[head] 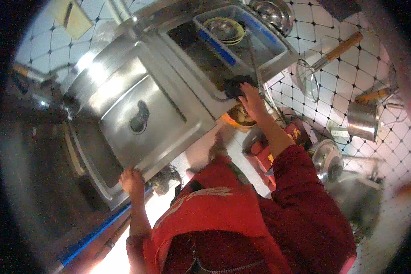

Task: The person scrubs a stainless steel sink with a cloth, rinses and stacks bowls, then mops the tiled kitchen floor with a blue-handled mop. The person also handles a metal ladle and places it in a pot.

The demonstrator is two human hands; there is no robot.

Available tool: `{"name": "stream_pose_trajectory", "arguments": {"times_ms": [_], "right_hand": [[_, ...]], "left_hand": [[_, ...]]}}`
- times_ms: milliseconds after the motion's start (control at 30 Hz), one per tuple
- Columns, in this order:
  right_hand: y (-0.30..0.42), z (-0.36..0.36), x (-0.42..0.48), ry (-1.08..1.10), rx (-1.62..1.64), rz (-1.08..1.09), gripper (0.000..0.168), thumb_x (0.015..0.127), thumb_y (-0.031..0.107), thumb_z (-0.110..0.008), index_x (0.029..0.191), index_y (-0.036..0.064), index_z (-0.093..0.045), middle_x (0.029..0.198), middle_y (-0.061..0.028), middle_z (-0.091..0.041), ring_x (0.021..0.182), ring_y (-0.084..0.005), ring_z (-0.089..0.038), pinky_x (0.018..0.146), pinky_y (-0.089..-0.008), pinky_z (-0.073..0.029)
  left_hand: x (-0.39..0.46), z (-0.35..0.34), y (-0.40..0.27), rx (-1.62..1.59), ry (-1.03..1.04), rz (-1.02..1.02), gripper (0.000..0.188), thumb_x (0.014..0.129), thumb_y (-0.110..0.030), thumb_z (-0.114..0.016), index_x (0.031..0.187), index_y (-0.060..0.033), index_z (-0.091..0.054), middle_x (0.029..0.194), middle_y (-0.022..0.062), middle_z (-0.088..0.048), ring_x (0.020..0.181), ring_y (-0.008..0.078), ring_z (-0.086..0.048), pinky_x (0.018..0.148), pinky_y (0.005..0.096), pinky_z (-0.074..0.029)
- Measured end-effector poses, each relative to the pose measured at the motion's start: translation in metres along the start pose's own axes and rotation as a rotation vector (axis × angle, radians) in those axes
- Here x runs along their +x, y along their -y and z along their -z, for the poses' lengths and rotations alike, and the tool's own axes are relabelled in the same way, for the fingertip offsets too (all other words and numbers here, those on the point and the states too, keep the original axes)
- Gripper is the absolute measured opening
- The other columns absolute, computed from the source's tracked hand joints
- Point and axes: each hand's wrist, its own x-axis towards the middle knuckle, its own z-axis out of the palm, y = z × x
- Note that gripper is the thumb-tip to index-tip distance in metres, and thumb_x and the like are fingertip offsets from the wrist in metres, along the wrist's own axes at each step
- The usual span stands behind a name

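A stainless steel sink unit (205,118) lies before me. My left hand (133,181) rests on its front edge, fingers curled over the rim beside the left basin. My right hand (253,101) touches a dark, bunched thing (238,87) at the front corner of the right basin; whether the fingers grip it cannot be told. Behind that hand, a clear plastic tub with blue sides (270,37) stands in the right basin and holds a yellow-rimmed strainer or bowl (224,30). A drain opening (138,123) shows in the middle basin.
Below the sink's right corner is an orange-rimmed container (238,120) with pale pieces inside. Red boxes (260,152) stand beside it. A wooden-handled strainer (308,78), a metal pot (363,120) and a metal lid (327,159) are at the right. A round metal pan or lid (272,13) lies behind the tub.
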Motion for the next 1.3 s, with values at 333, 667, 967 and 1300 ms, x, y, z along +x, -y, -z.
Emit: {"name": "stream_pose_trajectory", "arguments": {"times_ms": [333, 667, 967, 1300], "right_hand": [[-0.124, 0.041, 0.03, 0.189, 0.564, -0.085, 0.043, 0.077, 0.006, -0.062, 0.118, 0.003, -0.049, 0.121, -0.0176, -0.049, 0.111, -0.0359, -0.047, 0.096, -0.0415, -0.039], [-0.229, 0.084, 0.065, 0.307, -0.062, -0.038, 0.038, 0.079, 0.008, -0.06, 0.116, 0.003, -0.051, 0.121, -0.018, -0.051, 0.115, -0.0351, -0.046, 0.099, -0.0403, -0.036], [-0.303, 0.084, 0.102, 0.07, -0.297, -0.185, 0.027, 0.084, 0.012, -0.055, 0.108, 0.001, -0.053, 0.106, -0.0223, -0.055, 0.099, -0.0397, -0.051, 0.085, -0.0442, -0.042], [-0.126, 0.074, 0.066, 0.161, 0.626, -0.576, 0.042, 0.089, 0.016, -0.047, 0.128, 0.002, -0.044, 0.117, -0.0282, -0.05, 0.102, -0.0464, -0.05, 0.09, -0.0487, -0.041]], "left_hand": [[0.008, -0.018, 0.034, -0.993, 0.047, 0.296, 0.021, 0.079, -0.015, -0.058, 0.097, -0.003, -0.06, 0.097, 0.0057, -0.062, 0.09, 0.0185, -0.057, 0.08, 0.0333, -0.043], [0.147, 0.007, -0.354, -1.417, 0.731, 0.099, 0.045, 0.091, -0.032, -0.054, 0.122, -0.0004, -0.047, 0.11, 0.013, -0.059, 0.099, 0.0223, -0.059, 0.084, 0.0363, -0.048], [0.178, 0.0, -0.498, -1.254, 1.131, 0.135, 0.048, 0.084, -0.026, -0.061, 0.123, -0.0069, -0.041, 0.082, 0.0051, -0.056, 0.057, 0.014, -0.05, 0.046, 0.0292, -0.042], [0.19, 0.044, -0.438, -1.761, 1.33, 0.363, 0.026, 0.094, -0.019, -0.045, 0.118, -0.0088, -0.044, 0.064, 0.001, -0.045, 0.044, 0.0094, -0.04, 0.036, 0.0228, -0.033]]}}
